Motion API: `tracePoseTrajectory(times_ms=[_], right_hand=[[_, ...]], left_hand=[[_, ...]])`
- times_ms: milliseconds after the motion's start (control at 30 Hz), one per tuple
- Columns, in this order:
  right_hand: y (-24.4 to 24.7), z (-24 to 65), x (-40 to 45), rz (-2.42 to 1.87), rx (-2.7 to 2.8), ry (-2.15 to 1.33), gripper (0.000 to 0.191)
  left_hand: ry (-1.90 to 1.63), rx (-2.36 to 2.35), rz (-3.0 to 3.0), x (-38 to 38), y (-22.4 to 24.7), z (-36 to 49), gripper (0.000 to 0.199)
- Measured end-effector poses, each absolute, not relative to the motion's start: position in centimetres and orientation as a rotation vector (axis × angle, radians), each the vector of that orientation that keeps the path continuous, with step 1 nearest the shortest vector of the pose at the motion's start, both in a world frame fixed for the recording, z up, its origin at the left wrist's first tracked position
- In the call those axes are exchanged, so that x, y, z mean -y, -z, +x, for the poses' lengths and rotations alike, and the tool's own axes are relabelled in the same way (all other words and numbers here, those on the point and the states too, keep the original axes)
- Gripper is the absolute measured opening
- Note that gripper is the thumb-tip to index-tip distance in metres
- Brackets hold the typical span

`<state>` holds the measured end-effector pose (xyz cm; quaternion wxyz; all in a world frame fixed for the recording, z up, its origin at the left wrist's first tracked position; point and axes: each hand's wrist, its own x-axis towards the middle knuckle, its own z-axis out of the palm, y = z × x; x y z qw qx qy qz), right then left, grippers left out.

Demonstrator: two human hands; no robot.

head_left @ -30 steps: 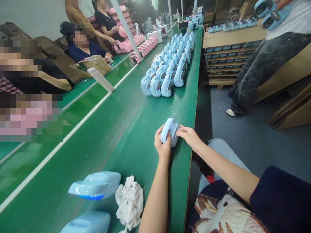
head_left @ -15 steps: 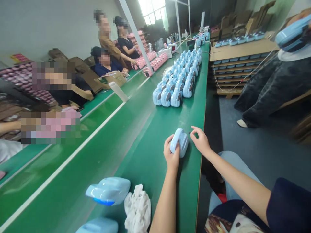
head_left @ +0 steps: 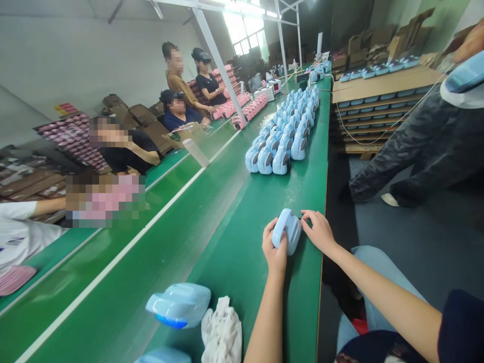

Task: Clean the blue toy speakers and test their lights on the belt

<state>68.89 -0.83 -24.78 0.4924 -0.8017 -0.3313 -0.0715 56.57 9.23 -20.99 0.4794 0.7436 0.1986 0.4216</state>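
Note:
Low over the green work surface, my left hand [head_left: 276,249] grips a light-blue plastic housing [head_left: 293,232] with a loop-like handle, fingers and thumb wrapped round the handle side. My right hand [head_left: 318,229] is at the housing's right side, its fingertips pinched on a small black piece [head_left: 301,218]. That piece is mostly hidden by the fingers; whether it touches the housing I cannot tell. Nearer me lie another light-blue housing [head_left: 185,302], a second one [head_left: 164,356] cut off by the frame's lower edge, and a crumpled white cloth [head_left: 222,330].
Rows of light-blue housings [head_left: 280,160] stand farther along the green table [head_left: 242,222]. Across it, several people work beside pink housings [head_left: 255,108]. At right, a person in dark trousers [head_left: 408,146] holds a blue housing near a stacked pallet [head_left: 363,121].
My right hand has moved in to the housing's right side with the small black piece. My left hand keeps its grip. The whole view has shifted slightly.

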Motion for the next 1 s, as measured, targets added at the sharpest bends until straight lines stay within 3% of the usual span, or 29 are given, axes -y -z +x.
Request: tracePoseTrajectory(times_ms=[1000], right_hand=[[25.08,68.97,0.91,-1.97,0.825,0.18,0.011]], left_hand=[[-1.015,-0.508,1.795,-9.13,21.07,56.57,0.023]])
